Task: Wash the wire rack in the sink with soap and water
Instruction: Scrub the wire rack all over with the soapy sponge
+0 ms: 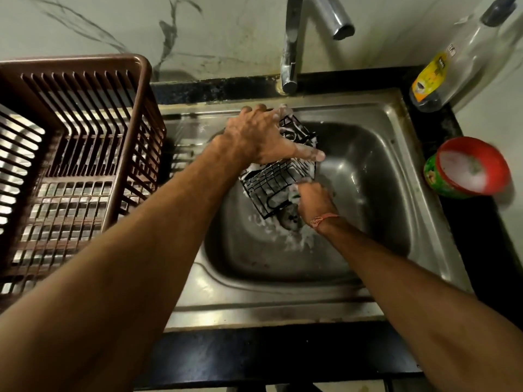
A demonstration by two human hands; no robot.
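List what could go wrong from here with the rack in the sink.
1. The left hand grips the soapy wire rack from above; the suds could let it slip into the sink.
2. The right hand scrubs close to thin wires, so fingers might snag.
3. Foam is collecting around the drain and may slow draining.

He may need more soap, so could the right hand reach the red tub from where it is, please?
Probably yes: the red tub sits open on the counter right of the sink, nothing between, though the right hand is busy scrubbing.
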